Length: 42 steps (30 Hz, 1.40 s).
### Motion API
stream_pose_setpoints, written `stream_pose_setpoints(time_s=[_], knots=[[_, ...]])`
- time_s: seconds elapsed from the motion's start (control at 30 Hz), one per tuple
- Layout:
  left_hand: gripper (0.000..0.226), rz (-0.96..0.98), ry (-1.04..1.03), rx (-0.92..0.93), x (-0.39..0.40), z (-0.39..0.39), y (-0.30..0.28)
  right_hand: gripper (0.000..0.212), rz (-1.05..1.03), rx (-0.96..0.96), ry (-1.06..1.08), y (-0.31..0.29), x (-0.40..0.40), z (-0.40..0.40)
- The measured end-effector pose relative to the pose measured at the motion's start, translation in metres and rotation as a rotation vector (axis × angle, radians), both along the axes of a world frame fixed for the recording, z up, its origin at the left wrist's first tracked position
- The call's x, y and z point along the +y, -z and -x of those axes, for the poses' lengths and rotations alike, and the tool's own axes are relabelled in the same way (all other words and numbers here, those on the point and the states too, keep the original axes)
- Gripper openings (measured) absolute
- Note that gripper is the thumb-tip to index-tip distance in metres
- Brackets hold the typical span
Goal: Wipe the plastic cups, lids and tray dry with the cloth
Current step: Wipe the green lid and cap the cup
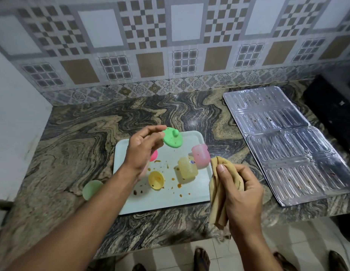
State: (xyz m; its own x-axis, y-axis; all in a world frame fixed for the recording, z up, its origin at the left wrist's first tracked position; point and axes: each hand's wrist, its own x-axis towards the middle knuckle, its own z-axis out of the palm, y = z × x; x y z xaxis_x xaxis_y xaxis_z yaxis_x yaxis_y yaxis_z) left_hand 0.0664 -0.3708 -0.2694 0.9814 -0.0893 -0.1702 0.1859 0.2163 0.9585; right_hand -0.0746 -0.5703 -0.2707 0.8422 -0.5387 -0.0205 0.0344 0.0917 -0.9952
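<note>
A pale tray [166, 202] spotted with brown stains lies on the marble counter. My left hand [140, 151] hovers above its left part and pinches the edge of a green lid [172, 138] with a knob, held tilted in the air. On the tray lie a pink cup [200, 156] and a yellow cup [187, 170], both on their sides, and a yellow lid [155, 179]. A pink lid [154, 155] is mostly hidden behind my left hand. A green cup [91, 189] lies on the counter left of the tray. My right hand [240, 190] grips a bunched tan cloth [219, 192] at the tray's right edge.
A shiny ribbed foil sheet [287, 145] with dark specks covers the counter to the right. A black appliance [334, 108] stands at the far right. A white wall [15, 118] closes the left side. The counter's front edge [160, 249] is near, with feet on the floor below.
</note>
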Motion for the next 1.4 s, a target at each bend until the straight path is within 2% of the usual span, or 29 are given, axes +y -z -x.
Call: stream_pose_setpoints(time_s=[0.13, 0.27, 0.37, 0.5, 0.6, 0.73, 0.9, 1.0, 1.2, 1.3, 1.4], knots=[[0.024, 0.183, -0.045, 0.099, 0.003, 0.039, -0.026, 0.008, -0.002, -0.109, -0.01, -0.019, 0.026, -0.018], [0.039, 0.294, -0.042, 0.093, 0.01, 0.068, -0.043, 0.01, 0.085, -0.204, -0.034, -0.038, 0.05, -0.025], [0.04, 0.326, -0.029, 0.072, 0.013, 0.084, -0.052, 0.021, 0.169, -0.254, -0.06, -0.049, 0.061, -0.024], [0.036, 0.294, 0.004, 0.0, 0.022, 0.098, -0.058, 0.017, 0.33, -0.296, -0.085, -0.052, 0.066, -0.022], [0.035, 0.226, 0.033, -0.051, 0.03, 0.101, -0.062, 0.011, 0.366, -0.331, -0.12, -0.051, 0.064, -0.023], [0.033, 0.102, 0.101, -0.125, 0.032, 0.104, -0.063, 0.018, 0.396, -0.317, -0.145, -0.055, 0.057, -0.031], [0.035, 0.015, 0.135, -0.139, 0.036, 0.11, -0.061, 0.015, 0.517, -0.329, -0.169, -0.067, 0.058, -0.043], [0.035, 0.098, 0.045, -0.113, 0.033, 0.118, -0.06, 0.018, 0.5, -0.325, -0.125, -0.069, 0.064, -0.04], [0.038, 0.417, -0.175, 0.057, 0.014, 0.119, -0.067, 0.022, 0.432, -0.336, -0.008, -0.052, 0.08, -0.02], [0.035, 0.477, -0.21, 0.133, 0.014, 0.117, -0.067, 0.025, 0.419, -0.334, -0.035, -0.046, 0.084, -0.009], [0.035, 0.492, -0.19, 0.142, 0.022, 0.115, -0.067, 0.022, 0.322, -0.322, -0.054, -0.046, 0.078, -0.002]])
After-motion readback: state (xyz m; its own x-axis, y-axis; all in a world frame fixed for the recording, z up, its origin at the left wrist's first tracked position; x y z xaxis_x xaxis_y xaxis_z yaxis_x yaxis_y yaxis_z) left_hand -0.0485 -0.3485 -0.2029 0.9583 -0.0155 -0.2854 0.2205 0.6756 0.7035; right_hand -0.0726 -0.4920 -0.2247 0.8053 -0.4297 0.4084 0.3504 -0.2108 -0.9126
